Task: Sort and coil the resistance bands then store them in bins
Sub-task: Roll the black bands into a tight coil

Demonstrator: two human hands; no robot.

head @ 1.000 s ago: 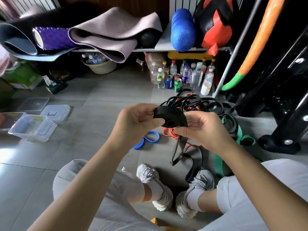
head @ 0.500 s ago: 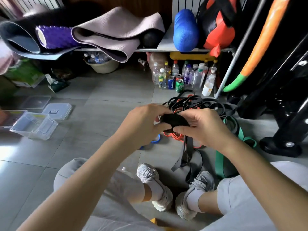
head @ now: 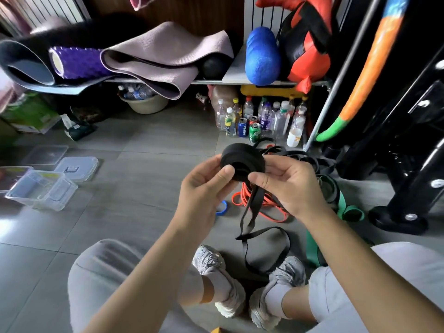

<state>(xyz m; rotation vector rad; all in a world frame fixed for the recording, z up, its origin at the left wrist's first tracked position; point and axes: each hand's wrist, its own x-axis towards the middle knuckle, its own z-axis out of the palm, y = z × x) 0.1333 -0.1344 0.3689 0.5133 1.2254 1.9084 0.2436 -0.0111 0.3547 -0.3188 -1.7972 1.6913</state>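
Held up over the floor (head: pixel 144 188): black band coil (head: pixel 242 159), gripped by left hand (head: pixel 204 186) and right hand (head: pixel 288 186), thumbs on its face. Hanging below, loose tail (head: pixel 254 205). Underneath, orange band (head: pixel 264 207), blue band (head: pixel 222 209), green band (head: pixel 312 248). Far left, clear bins (head: pixel 40 191).

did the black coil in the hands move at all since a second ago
Yes, upward in view: the black coil's top now nearly reaches the green can on the floor, where a gap of tile showed earlier.
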